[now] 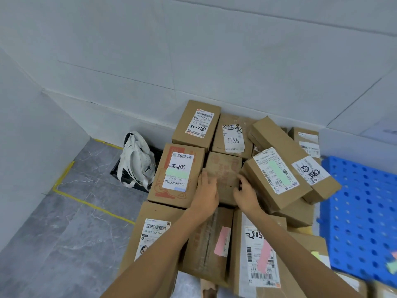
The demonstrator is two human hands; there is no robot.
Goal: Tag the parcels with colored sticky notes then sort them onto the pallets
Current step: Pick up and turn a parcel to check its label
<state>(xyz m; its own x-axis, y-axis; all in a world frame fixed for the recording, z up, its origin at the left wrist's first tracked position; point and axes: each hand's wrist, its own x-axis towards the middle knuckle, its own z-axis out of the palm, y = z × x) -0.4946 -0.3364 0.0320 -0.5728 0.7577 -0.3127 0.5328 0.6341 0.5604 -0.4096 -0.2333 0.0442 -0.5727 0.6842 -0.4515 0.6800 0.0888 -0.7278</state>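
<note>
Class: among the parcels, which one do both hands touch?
The small central parcel with faint red print; left hand and right hand flank it. It shows no shipping label.

Small box point(223, 168) is held mid-pile: left hand point(205, 190) laid flat on its left edge, right hand point(247, 191) curled round its right edge. Blue pallet point(365, 201) seen alongside.
</note>
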